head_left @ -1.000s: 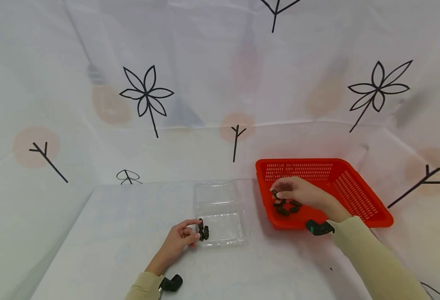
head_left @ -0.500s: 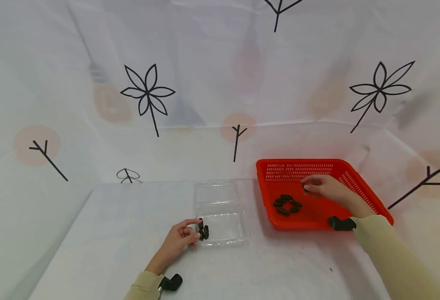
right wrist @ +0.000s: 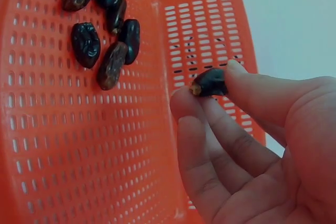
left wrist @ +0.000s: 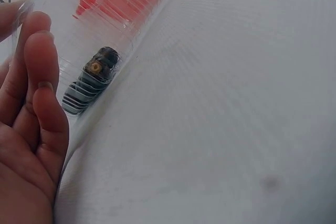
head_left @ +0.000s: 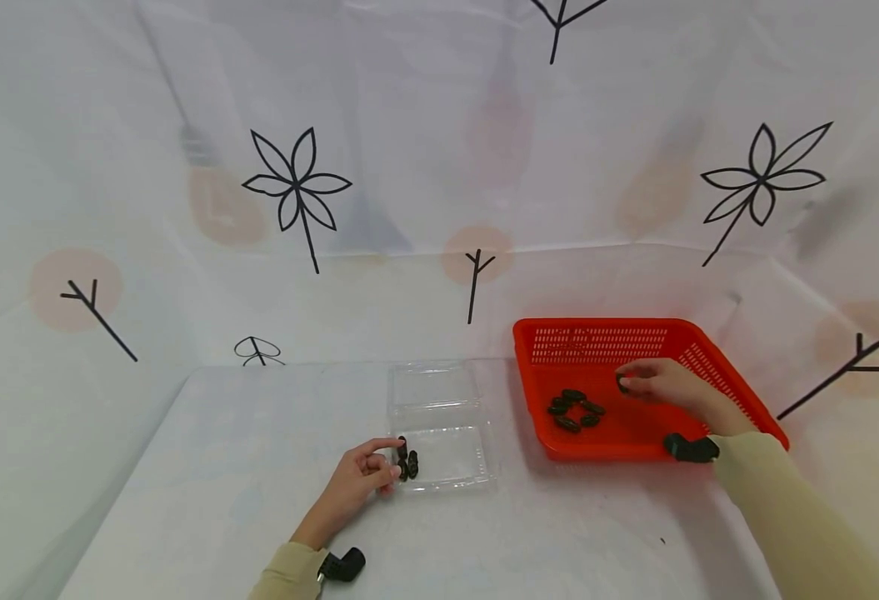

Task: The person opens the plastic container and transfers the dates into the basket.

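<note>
In the head view my left hand point(head_left: 367, 475) grips the left wall of a clear plastic clamshell box point(head_left: 450, 458), which lies with its lid folded back. A few dark dates point(head_left: 412, 464) are bunched inside along that wall; one date point(left wrist: 90, 82) shows through the ribbed plastic in the left wrist view. Over the red basket point(head_left: 649, 450), my right hand point(head_left: 664, 385) pinches a single date point(right wrist: 210, 82) between thumb and fingertips, its pale stem end showing. Several more dates point(right wrist: 113, 65) lie loosely grouped on the basket floor, apart from the hand.
The basket has slotted walls and stands right of the box on a white-covered table point(head_left: 207, 500). A patterned white cloth point(head_left: 409, 167) hangs behind. A small dark speck point(head_left: 662, 541) lies on the table in front of the basket.
My right hand has lifted a date from the group in the basket and moved right with it, then slightly lower. The left hand and box have stayed put.
</note>
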Demonstrator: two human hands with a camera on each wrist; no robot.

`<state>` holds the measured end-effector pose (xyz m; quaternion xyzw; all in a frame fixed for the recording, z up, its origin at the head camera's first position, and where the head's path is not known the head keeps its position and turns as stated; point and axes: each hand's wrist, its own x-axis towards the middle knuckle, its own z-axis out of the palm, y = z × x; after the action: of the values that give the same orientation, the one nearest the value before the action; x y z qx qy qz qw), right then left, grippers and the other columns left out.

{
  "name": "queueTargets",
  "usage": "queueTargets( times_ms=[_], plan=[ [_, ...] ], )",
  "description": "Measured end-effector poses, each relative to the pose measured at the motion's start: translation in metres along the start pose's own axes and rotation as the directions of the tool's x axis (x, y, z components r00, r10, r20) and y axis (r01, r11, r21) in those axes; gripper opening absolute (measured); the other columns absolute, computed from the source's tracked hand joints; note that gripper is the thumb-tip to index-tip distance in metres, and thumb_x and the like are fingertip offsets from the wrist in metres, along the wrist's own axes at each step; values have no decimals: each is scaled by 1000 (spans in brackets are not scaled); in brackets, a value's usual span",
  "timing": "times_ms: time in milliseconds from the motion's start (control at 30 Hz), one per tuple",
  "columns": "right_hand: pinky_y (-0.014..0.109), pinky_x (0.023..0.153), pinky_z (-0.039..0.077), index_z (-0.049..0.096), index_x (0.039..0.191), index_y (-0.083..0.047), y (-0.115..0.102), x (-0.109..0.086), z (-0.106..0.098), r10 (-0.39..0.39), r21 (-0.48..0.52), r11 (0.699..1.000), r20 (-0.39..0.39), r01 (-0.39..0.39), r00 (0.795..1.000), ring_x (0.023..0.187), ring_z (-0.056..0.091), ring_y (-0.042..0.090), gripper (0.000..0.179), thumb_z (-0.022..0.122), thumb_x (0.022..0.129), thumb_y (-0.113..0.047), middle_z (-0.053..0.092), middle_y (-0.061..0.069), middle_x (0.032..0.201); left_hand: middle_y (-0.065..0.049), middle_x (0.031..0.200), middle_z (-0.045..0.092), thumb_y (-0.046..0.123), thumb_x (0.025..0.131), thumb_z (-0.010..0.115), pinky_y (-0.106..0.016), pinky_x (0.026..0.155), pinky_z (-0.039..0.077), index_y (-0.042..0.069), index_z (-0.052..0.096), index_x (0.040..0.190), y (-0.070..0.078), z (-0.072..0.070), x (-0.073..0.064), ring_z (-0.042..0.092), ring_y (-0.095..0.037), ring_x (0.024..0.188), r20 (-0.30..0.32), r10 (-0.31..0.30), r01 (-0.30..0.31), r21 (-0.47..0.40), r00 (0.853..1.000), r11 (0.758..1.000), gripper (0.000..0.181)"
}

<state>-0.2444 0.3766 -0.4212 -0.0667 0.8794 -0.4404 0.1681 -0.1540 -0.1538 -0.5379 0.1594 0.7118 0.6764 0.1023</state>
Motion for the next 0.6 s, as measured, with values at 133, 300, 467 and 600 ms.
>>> queueTargets(
  times_ms=[133,300,467,600],
  plan=[
    [48,91,52,49,137,12,0,-1,-1,2,1,1000,0,-2,1000,108,62,34,49,60,101,-20,60,25,127,2,71,61,2,93,68,-26,61,50,-4,55,135,-5,-1,1,58,-12,61,3,12,-12,0,1000,1000,45],
    [49,92,51,51,138,10,-5,-4,-1,9,-40,999,-5,-10,1000,113,59,39,50,59,101,-22,58,27,131,2,71,61,-3,92,67,-27,61,51,-8,55,133,-3,-1,2,58,-13,60,8,9,-9,12,1000,1000,43],
    [51,92,50,54,137,7,-13,-6,0,-17,-110,994,-21,15,1000,112,58,41,48,59,101,-25,58,27,131,-1,71,61,-2,92,68,-28,62,51,-9,54,133,-2,-1,2,58,-16,60,8,2,-3,13,1000,1000,43],
    [50,90,51,57,135,5,-25,-6,3,-56,-143,988,-31,51,998,109,60,37,46,62,100,-25,61,25,129,0,71,61,3,92,69,-27,62,51,-5,56,134,-1,0,0,58,-14,61,0,-10,10,12,1000,1000,45]
  ],
)
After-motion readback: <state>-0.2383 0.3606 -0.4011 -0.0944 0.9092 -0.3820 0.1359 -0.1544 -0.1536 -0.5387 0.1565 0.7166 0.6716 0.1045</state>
